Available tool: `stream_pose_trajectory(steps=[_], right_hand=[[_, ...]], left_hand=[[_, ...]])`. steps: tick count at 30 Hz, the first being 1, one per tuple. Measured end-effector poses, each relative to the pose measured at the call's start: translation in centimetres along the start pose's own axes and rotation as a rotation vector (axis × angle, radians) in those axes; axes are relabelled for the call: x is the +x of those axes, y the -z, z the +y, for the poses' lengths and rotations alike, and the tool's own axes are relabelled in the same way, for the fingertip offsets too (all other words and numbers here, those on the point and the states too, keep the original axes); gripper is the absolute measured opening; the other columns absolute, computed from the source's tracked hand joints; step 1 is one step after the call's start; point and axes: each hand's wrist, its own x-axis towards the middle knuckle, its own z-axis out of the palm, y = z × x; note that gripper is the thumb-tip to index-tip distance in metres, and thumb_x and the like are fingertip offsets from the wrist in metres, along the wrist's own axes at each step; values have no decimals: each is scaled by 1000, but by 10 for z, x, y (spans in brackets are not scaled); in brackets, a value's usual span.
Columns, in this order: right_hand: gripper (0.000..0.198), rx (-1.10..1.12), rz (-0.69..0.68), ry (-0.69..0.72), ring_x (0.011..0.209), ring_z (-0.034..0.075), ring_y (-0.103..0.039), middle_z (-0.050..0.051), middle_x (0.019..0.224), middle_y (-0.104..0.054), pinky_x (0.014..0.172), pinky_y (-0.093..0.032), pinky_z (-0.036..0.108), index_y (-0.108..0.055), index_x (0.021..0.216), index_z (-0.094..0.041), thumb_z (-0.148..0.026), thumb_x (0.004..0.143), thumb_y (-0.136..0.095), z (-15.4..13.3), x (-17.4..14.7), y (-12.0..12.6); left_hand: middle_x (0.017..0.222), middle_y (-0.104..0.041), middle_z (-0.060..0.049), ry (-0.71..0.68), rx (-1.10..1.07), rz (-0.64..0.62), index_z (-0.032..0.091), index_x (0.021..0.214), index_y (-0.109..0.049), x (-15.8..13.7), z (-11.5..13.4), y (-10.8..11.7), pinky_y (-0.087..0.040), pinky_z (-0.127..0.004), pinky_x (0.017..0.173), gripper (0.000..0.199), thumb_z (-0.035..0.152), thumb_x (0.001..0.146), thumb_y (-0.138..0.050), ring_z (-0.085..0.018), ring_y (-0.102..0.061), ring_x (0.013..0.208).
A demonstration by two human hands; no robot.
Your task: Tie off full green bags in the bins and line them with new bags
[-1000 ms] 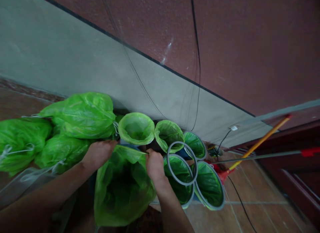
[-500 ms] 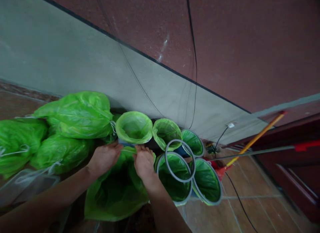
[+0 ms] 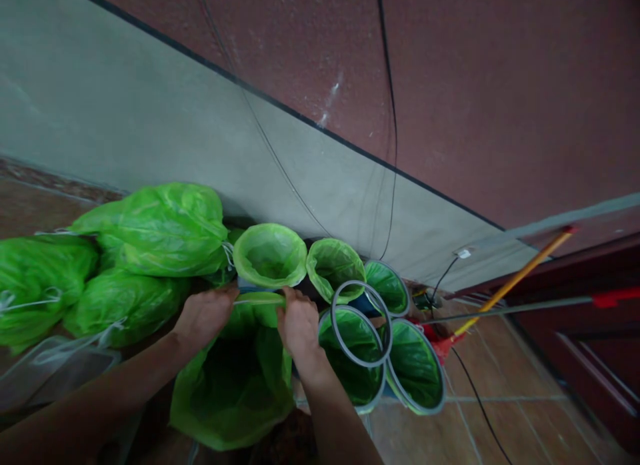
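Observation:
A green bin liner (image 3: 235, 412) gapes below me, its inside dark. My left hand (image 3: 207, 312) is closed on the liner's far rim at the left. Farther right along the same rim, my right hand (image 3: 300, 324) grips it too, and the edge between them is stretched straight. Whatever holds the liner underneath is hidden. Just beyond my hands stands a bin lined in pale green (image 3: 270, 255), and beside it another lined bin (image 3: 336, 268). A loose grey ring (image 3: 336, 324) rests tilted over a lined bin (image 3: 350, 385) to the right of my right hand.
Several tied green bags (image 3: 160, 228) are heaped at the left by the wall, near a clear plastic box (image 3: 55, 372). More lined bins (image 3: 417, 368) stand at the right. A yellow handle (image 3: 515, 282) leans there, with a black cable (image 3: 480, 398) on the tiles.
My hands have moved slightly apart along the liner's rim, the right one going right. The strip of edge showing between them is longer. The view has shifted a little.

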Motion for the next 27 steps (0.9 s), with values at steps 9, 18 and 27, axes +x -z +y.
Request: stream_pose_trajectory(steps=[9, 18, 27], right_hand=[[32, 30, 0, 119, 111, 24, -61, 5, 117, -71, 95, -45, 35, -70, 117, -26, -16, 92, -53, -12, 0, 1], [35, -24, -37, -58, 87, 21, -73, 9, 94, -77, 71, -48, 26, -70, 115, -21, -9, 94, -45, 0, 3, 4], [30, -106, -184, -228, 102, 25, -71, 16, 105, -75, 82, -49, 30, -75, 100, -13, -16, 97, -45, 43, 4, 11]], left_hand=[[100, -76, -15, -54, 24, 44, 16, 130, -62, -7, 17, 5, -52, -39, 64, 45, 13, 95, -33, -31, -73, 83], [100, -77, -15, 78, 1, -5, 16, 122, -64, 1, -6, 6, -53, -39, 71, 45, 14, 97, -27, -32, -74, 89], [103, -76, -20, 195, -6, 25, 13, 123, -69, 5, -30, 7, -54, -45, 81, 48, 21, 99, -29, -34, -72, 94]])
